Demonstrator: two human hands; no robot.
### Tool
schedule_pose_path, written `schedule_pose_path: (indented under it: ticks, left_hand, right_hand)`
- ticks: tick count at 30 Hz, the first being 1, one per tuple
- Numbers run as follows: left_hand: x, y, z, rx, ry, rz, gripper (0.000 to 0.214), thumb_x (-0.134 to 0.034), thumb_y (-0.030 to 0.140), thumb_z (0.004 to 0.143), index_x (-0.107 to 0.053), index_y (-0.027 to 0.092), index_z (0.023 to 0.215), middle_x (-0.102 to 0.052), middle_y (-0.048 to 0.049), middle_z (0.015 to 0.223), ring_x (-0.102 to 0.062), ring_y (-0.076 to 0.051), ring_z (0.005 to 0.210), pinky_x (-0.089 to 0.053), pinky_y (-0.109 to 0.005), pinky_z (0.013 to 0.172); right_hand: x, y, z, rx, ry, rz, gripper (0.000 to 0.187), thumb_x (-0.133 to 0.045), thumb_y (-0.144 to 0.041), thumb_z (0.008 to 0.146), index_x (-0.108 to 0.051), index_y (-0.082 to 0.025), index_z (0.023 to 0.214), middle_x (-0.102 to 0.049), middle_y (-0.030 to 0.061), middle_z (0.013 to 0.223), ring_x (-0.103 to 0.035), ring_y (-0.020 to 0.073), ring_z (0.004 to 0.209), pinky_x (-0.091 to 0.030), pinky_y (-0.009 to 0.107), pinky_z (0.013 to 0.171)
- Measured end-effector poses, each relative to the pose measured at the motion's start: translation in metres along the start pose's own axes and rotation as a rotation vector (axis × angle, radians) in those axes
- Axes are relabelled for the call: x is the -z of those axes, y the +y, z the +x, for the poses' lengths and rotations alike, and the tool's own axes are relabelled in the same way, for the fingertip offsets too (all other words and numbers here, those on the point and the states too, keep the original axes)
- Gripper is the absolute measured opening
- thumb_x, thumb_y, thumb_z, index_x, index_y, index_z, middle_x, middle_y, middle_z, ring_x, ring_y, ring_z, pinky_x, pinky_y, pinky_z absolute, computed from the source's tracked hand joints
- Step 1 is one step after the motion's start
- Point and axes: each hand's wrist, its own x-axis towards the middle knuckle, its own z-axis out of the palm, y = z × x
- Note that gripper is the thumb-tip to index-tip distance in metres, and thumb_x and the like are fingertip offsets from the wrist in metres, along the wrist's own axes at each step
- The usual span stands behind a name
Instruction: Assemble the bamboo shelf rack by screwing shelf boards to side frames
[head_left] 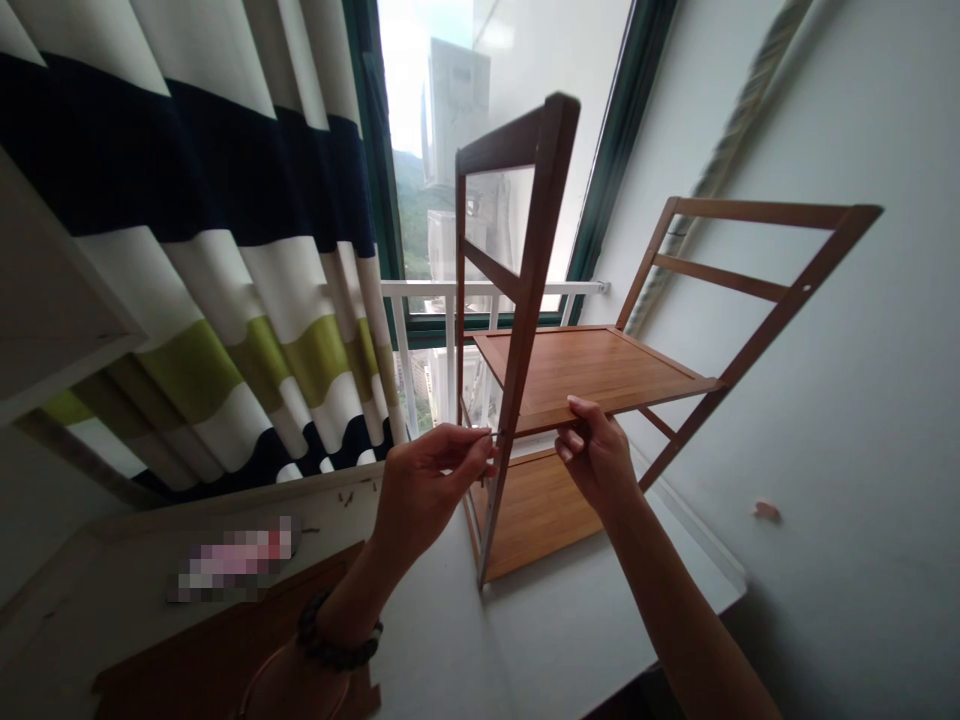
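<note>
Here, two hands (pixel 429 468) (pixel 598 455); one rack (pixel 600 368).

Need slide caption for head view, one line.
Left hand pinches a thin piece at a wooden rack's post; right hand holds the upper shelf by its edge.

A home is suggested by the window (pixel 517 75), with a striped curtain (pixel 247 285) hung left of it and a white railing (pixel 420 289) set across its lower part.

One arm (pixel 367 590) wears dark beads (pixel 341 656) and a coppery bangle (pixel 259 670)
</note>
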Motion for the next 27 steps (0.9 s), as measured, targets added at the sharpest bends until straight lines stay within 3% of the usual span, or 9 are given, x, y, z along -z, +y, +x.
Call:
schedule_pose_path:
  ticks: [10, 15, 17, 19, 21, 23, 27]
  left_hand:
    - [0.0, 0.013, 0.004, -0.01, -0.084, 0.115, 0.016, -0.062, 0.031, 0.079, -0.063, 0.016, 0.076, -0.07, 0.0, 0.064, -0.067, -0.013, 0.054, -0.057, -0.022, 0.054]
    - [0.008, 0.002, 0.008, -0.404, -0.024, 0.444, 0.01, -0.065, 0.024, 0.077, -0.068, 0.019, 0.085, -0.074, -0.0023, 0.078, -0.069, -0.014, 0.07, -0.054, -0.024, 0.065]
    - [0.011, -0.006, 0.012, -0.554, -0.037, 0.457, 0.012, -0.065, 0.02, 0.077, -0.069, 0.022, 0.087, -0.073, -0.0025, 0.086, -0.068, -0.015, 0.08, -0.053, -0.026, 0.073]
    - [0.012, -0.011, 0.016, -0.592, -0.021, 0.388, 0.013, -0.066, 0.02, 0.075, -0.071, 0.025, 0.086, -0.072, -0.002, 0.087, -0.066, -0.016, 0.083, -0.052, -0.029, 0.076]
    - [0.01, -0.014, 0.018, -0.477, 0.03, 0.258, 0.01, -0.07, 0.023, 0.072, -0.072, 0.025, 0.081, -0.068, -0.0022, 0.084, -0.062, -0.015, 0.08, -0.051, -0.028, 0.072]
    - [0.007, -0.013, 0.02, -0.212, 0.01, 0.05, 0.012, -0.072, 0.028, 0.069, -0.071, 0.021, 0.079, -0.063, -0.0016, 0.075, -0.058, -0.011, 0.068, -0.049, -0.024, 0.061]
    - [0.007, -0.011, 0.021, 0.356, -0.209, -0.385, 0.024, -0.074, 0.034, 0.067, -0.062, 0.015, 0.076, -0.052, 0.0052, 0.054, -0.044, -0.004, 0.042, -0.036, -0.016, 0.039]
  right_hand:
    - [-0.002, 0.002, 0.0, 0.041, 0.021, -0.021, 0.03, -0.071, -0.02, 0.064, -0.041, -0.019, 0.068, -0.046, -0.0119, 0.05, -0.042, 0.0032, 0.034, -0.04, 0.016, 0.031]
    - [-0.004, -0.001, 0.0, 0.022, 0.021, -0.02, 0.029, -0.072, -0.019, 0.062, -0.043, -0.018, 0.066, -0.047, -0.0109, 0.051, -0.044, 0.0032, 0.035, -0.041, 0.016, 0.032]
    - [-0.004, -0.002, 0.0, 0.001, 0.027, -0.01, 0.03, -0.072, -0.018, 0.061, -0.043, -0.019, 0.066, -0.047, -0.0111, 0.051, -0.044, 0.0035, 0.035, -0.041, 0.016, 0.031]
    - [-0.004, -0.001, -0.001, -0.011, 0.035, -0.002, 0.03, -0.072, -0.018, 0.06, -0.043, -0.019, 0.067, -0.046, -0.0114, 0.049, -0.044, 0.0036, 0.035, -0.041, 0.016, 0.031]
    - [-0.003, 0.0, -0.001, -0.009, 0.041, 0.005, 0.03, -0.072, -0.018, 0.06, -0.044, -0.019, 0.067, -0.046, -0.0115, 0.049, -0.044, 0.0034, 0.035, -0.041, 0.016, 0.031]
    - [-0.003, 0.0, -0.001, -0.002, 0.036, 0.011, 0.029, -0.072, -0.018, 0.06, -0.044, -0.019, 0.067, -0.046, -0.0115, 0.05, -0.043, 0.0031, 0.035, -0.041, 0.016, 0.031]
    - [-0.002, -0.001, 0.0, 0.024, 0.008, 0.005, 0.029, -0.072, -0.018, 0.061, -0.043, -0.018, 0.065, -0.048, -0.0113, 0.051, -0.043, 0.0029, 0.033, -0.04, 0.016, 0.031]
